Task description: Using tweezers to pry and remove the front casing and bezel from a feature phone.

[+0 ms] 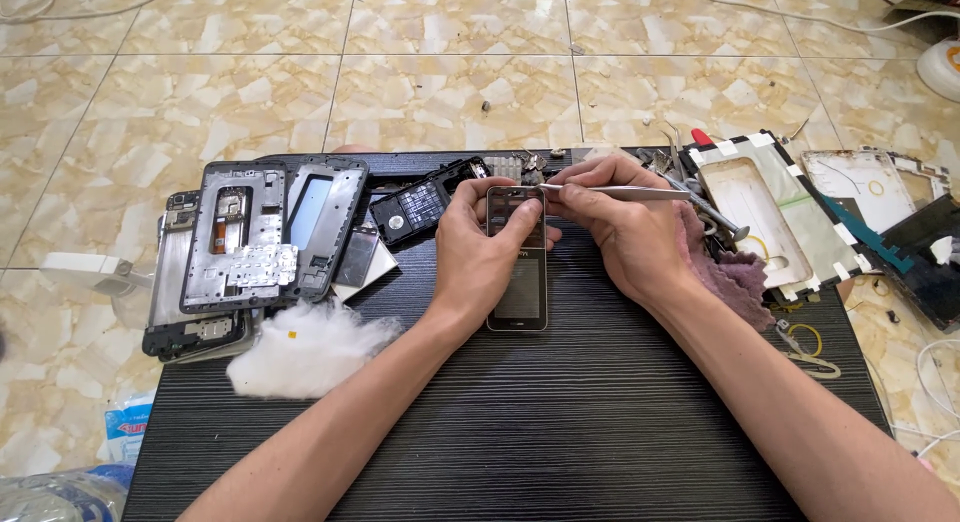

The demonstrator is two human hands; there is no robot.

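Observation:
My left hand [480, 254] grips a small dark phone front frame [519, 287] that lies on the black ribbed table [560, 422]; thumb and fingers pinch its upper end. My right hand [622, 230] holds metal tweezers [610, 192] whose tips point left and touch the top of the frame. Both forearms reach in from the bottom edge.
Stacked phone frames and back covers [255, 244] lie at the left, with a wad of white cotton [305, 350] in front. A purple cloth [735, 277], tools and taped phone panels [770, 212] crowd the right. Cables and plastic bags lie on the tiled floor [450, 72].

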